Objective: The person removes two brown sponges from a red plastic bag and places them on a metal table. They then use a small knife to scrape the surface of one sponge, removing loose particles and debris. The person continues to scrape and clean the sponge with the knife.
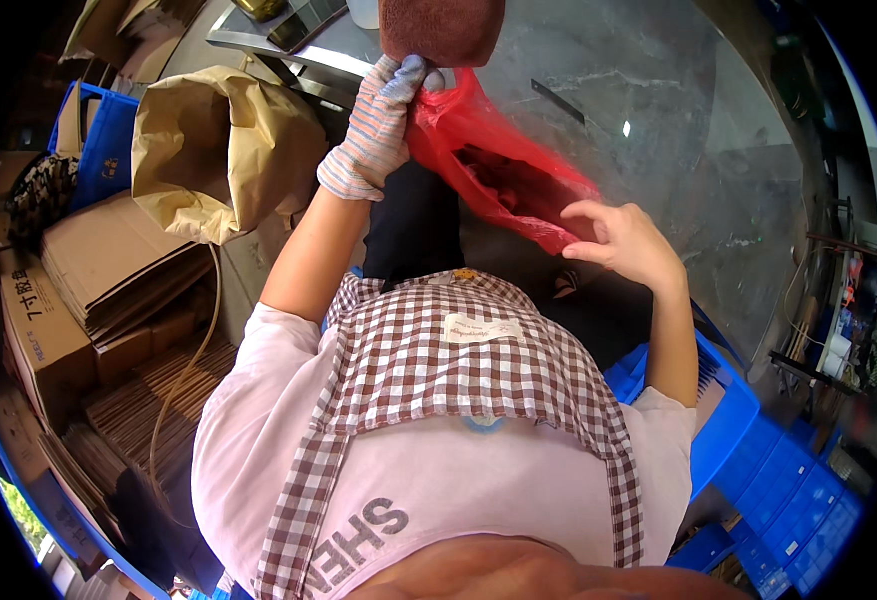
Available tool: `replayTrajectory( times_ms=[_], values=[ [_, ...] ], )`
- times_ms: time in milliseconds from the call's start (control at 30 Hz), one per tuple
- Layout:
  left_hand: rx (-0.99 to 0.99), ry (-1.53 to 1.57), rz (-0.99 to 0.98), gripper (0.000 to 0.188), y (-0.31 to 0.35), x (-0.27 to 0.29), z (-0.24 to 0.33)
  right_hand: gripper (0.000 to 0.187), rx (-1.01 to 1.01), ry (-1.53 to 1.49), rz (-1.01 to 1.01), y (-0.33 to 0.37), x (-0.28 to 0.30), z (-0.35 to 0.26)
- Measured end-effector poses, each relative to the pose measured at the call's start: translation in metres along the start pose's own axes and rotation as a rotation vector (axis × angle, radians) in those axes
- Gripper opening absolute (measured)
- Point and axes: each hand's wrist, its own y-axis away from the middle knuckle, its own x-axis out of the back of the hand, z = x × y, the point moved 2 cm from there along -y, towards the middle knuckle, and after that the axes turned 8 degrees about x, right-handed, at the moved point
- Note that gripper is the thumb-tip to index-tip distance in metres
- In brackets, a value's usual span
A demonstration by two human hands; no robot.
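My left hand [378,125], in a striped glove with grey-blue fingertips, grips the gathered upper edge of a red plastic bag [448,130]. Just above those fingers is a reddish-brown, rounded piece with a rough surface [443,30], cut off by the top of the picture; whether the hand also holds it I cannot tell. The bag's mouth gapes toward the right, and dark red shapes inside are hard to make out. At the bag's right end is my bare right hand [623,240], index finger and thumb apart beside the rim.
A grey metal table [658,130] lies ahead, with a thin dark strip like a ruler or blade [558,101] on it. To the left stand an open tan paper sack [228,150] and stacked flat cardboard [118,260]. Blue plastic bins [788,480] are at the lower right.
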Motion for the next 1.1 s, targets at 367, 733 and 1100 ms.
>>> replayTrajectory(
  times_ms=[367, 733, 1100],
  values=[
    [0.077, -0.056, -0.106, 0.012, 0.011, -0.021, -0.011, 0.058, 0.276, -0.338, 0.320, -0.093, -0.017, -0.043],
    [-0.053, -0.113, 0.035, 0.024, 0.029, 0.036, 0.000, 0.029, 0.327, -1.483, 0.674, -0.077, 0.066, -0.001],
    [0.146, -0.176, -0.115, 0.024, 0.012, 0.021, -0.025, 0.020, 0.714, -1.320, 0.348, -0.057, 0.174, 0.054]
  ],
)
